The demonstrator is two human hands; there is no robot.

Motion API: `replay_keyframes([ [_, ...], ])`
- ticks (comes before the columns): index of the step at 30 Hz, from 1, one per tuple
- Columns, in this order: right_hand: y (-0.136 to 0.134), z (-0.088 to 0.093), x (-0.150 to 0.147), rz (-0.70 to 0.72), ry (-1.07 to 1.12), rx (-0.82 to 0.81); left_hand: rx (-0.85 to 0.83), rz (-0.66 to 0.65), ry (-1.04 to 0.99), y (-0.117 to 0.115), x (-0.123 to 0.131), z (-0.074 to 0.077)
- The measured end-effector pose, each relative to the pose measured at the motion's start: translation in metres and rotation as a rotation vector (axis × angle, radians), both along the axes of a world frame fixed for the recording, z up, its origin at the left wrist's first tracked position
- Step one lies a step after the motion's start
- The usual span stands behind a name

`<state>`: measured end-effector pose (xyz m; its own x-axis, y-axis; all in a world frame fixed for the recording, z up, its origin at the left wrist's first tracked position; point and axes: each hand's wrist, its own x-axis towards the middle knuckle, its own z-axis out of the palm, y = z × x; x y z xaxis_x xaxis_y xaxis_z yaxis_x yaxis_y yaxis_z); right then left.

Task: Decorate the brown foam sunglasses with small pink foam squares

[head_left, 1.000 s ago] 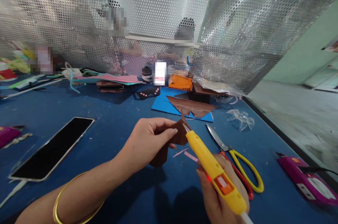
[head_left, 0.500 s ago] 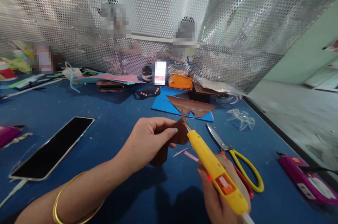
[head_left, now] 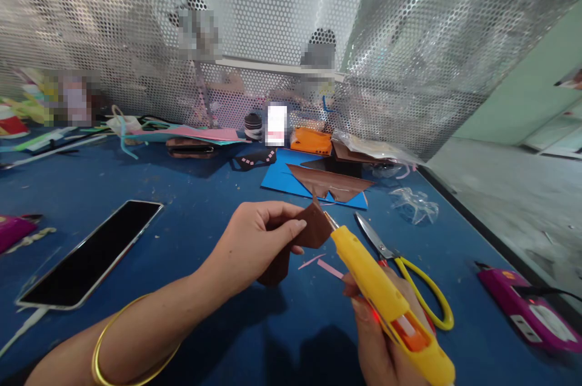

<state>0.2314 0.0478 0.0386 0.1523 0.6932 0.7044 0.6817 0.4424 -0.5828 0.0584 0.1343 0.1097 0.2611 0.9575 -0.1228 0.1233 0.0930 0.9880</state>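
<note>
Brown cut-out piece (head_left: 313,232): light, thin and floppy, probably craft foam. It is pinched by its edge in the closed left hand (head_left: 260,242), above the blue table (head_left: 191,186). Best gripped clear of the yellow glue gun (head_left: 386,295), which the right hand (head_left: 379,343) clasps.

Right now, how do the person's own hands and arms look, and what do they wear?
Both hands are bare: no gloves, no visible rings. The left hand joins a sleeveless forearm with one thin gold bangle. The right hand shows no ornament; its arm is out of view.
</note>
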Motion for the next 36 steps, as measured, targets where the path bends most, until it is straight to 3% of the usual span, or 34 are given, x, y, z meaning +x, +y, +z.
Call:
replay_keyframes([
  [12, -0.0024, -0.0032, -0.0036, -0.005, 0.175, -0.020, 0.011, 0.022, 0.011, -0.0005, -0.0008, 0.0019],
  [19, -0.0021, -0.0016, -0.0029, 0.002, 0.107, -0.033, 0.001, 0.057, -0.051, 0.0016, -0.0034, 0.0049],
  [26, 0.0027, 0.0011, 0.0044, 0.107, -0.033, 0.015, 0.014, 0.066, -0.034, 0.0003, -0.0026, 0.0086],
  [36, 0.0022, 0.0025, -0.0020, 0.026, -0.056, 0.002, 0.046, 0.053, -0.018, -0.0004, -0.0027, 0.0088],
])
